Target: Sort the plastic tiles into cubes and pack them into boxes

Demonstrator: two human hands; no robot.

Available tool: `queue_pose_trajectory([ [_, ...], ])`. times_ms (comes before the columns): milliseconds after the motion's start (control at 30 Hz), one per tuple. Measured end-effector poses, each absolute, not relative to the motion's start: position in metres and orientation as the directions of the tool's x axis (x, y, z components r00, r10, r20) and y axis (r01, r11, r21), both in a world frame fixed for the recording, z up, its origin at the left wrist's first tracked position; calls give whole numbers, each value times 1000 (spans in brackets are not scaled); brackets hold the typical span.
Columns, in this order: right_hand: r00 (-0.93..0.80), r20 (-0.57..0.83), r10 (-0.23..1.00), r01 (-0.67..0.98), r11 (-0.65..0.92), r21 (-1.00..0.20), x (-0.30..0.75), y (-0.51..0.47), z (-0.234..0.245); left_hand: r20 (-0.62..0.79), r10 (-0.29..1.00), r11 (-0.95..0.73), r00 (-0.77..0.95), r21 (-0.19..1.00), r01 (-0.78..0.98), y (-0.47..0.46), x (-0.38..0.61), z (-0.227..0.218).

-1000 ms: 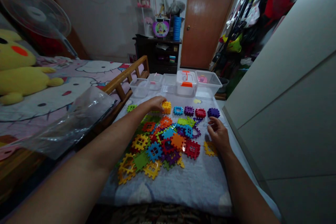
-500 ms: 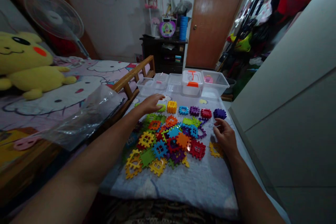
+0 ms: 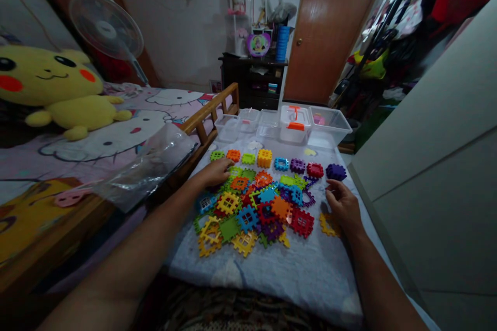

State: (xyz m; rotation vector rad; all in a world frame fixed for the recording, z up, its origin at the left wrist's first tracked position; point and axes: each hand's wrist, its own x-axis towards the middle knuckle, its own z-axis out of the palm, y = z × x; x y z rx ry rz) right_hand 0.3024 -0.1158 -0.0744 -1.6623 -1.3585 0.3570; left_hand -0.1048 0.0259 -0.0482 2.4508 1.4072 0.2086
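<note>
My left hand (image 3: 218, 172) reaches over the far left edge of a heap of plastic building tiles, nearest a light green tile (image 3: 235, 171). Its fingers look slightly apart, with nothing visible in them. My right hand (image 3: 344, 202) hovers at the right side, thumb and fingers apart and holding nothing. Just in front of it stands a dark purple stack of tiles (image 3: 336, 171). A yellow tile (image 3: 328, 224) lies beside it, partly hidden by the hand. Behind the heap runs a row of sorted tiles: a green tile (image 3: 217, 155), an orange tile (image 3: 233, 155), a yellow stack (image 3: 264, 158) and several others.
Clear plastic containers line the table's far end, one a lidded box (image 3: 295, 125) with orange clips. A wooden bed rail (image 3: 209, 108) borders the left side, with a clear plastic bag (image 3: 145, 170) over it. A white cabinet (image 3: 435, 165) rises at right.
My left hand has drawn back from the row toward the near left, uncovering the orange and green tiles there. My right hand stays beside the purple stack. The camera view has turned slightly left.
</note>
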Motion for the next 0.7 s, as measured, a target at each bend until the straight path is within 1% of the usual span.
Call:
queue_pose_trajectory([
  [200,344,312,885,633,27,-774,304,-115,-76,-44,869,-441,493,386,811,31,-100,-53],
  [367,340,303,891,643,15,-766,305,-115,-75,-59,877,-419,478,394,818,34,-100,-50],
  [533,339,299,892,638,16,-770,305,-115,-76,25,893,-410,449,453,791,34,-100,-46],
  [700,324,295,899,652,14,-759,306,-114,-77,123,902,-418,413,480,771,24,-99,-38],
])
